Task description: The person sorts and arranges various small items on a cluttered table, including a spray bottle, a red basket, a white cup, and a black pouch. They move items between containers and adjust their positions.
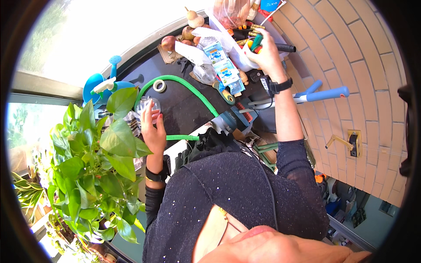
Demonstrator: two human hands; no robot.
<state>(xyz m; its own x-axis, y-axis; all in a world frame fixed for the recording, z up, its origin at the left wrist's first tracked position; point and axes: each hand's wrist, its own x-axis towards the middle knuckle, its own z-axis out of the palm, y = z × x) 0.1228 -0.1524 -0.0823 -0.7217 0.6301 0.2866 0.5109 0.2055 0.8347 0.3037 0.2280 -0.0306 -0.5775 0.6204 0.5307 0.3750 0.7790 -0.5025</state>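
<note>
My left hand is at the left end of the dark countertop, fingers extended and apart. Its fingertips overlap a clear plastic container; whether they press on it is unclear. Over at the plastic storage bin, my right hand is closed around a small white cup. Green and orange-yellow parts of tools or toys show inside that cup, between thumb and fingers. Partly under the hand, a black cylindrical handle sticks out to the right.
A green corrugated hose arcs around a tape roll. Blue-white packets and gourds lie by the bin. A leafy potted plant and blue watering can stand left. Blue-handled shears jut towards the tiled wall.
</note>
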